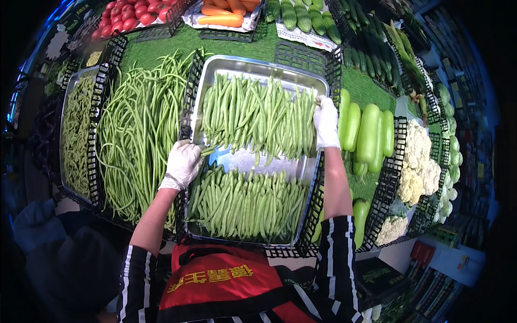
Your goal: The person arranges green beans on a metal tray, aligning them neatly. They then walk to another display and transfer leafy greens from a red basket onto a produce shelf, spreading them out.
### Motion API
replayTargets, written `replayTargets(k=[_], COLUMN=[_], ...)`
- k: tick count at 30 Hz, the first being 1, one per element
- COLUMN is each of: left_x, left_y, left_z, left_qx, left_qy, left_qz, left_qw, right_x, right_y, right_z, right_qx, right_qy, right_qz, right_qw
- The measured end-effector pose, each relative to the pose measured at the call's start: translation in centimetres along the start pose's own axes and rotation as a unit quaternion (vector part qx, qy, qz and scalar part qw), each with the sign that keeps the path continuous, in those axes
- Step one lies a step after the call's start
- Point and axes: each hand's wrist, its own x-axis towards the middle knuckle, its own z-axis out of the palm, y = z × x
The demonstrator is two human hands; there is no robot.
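A metal tray (264, 62) holds two rows of green beans, the upper row (258, 113) and the lower row (250, 202), with bare metal between them. My left hand (183, 163), in a white glove, is closed on several green beans (209, 150) at the tray's left edge, their ends pointing right. My right hand (326, 123), gloved too, rests at the right end of the upper row, by the tray's right wall. Its fingertips touch the outermost beans; whether they grip any is hard to see.
Black plastic crate dividers (190, 97) flank the tray. Long beans (137, 137) lie to the left, bottle gourds (367, 133) and cauliflower (418, 161) to the right. Tomatoes (129, 16), carrots (220, 20) and cucumbers (303, 18) are at the back. Someone's dark clothing (76, 258) shows at the lower left.
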Motion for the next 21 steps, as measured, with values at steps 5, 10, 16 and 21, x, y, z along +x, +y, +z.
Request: replayTargets(k=[5,10,16,21], left_x=[-0.2,-0.3,-0.4,-0.5], left_y=[-0.2,-0.3,-0.4,-0.5], left_z=[0.0,0.1,0.2,0.2], left_qx=[0.000,-0.014,-0.017,-0.023], left_qy=[0.002,-0.009,-0.017,-0.016], left_qz=[-0.008,-0.018,-0.023,-0.021], left_qw=[1.000,1.000,0.999,0.999], right_x=[3.6,5.5,6.7,6.1], right_y=[-0.1,0.3,1.2,-1.4], right_z=[0.9,1.4,1.8,-1.9], right_qx=[-0.157,-0.162,-0.153,-0.020], right_qy=[-0.150,-0.204,-0.203,0.044], right_qz=[-0.001,0.008,0.012,-0.052], right_qw=[0.976,0.965,0.967,0.997])
